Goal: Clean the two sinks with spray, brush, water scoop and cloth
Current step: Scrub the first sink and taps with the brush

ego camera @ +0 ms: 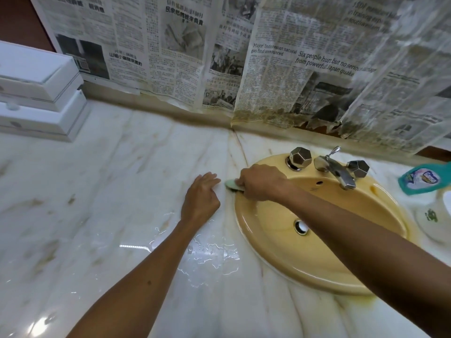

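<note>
Yellow ceramic forms the oval sink [324, 242], which is set into a white veined marble table [102, 215]. A pale green brush [233, 185] is held at the sink's left rim, where the rim meets the table, and the right hand [262, 182] is curled around it, so that only the front tip of the brush is seen past the fingers. The right forearm is stretched across the basin from the sink's near right side. The left hand [201, 198] is laid flat on the table just left of the sink, its fingers straight and close together, the fingertips just beside the brush tip; whether they touch it cannot be told. A patch of water [207, 254] is spread on the table left of the sink's near rim. At the back of the sink a chrome faucet [338, 170] is flanked by two faceted metal knobs, and a round drain [301, 226] is seen in the basin floor. To the right of the sink a teal spray bottle [423, 179] lies on the table, and a white cup [434, 215] stands near it, partly cut off by the frame edge. Behind the sink, sheets of newspaper [219, 57] are hung over the wall. Far to the left of the sink, white boxes [39, 93] are stacked.
</note>
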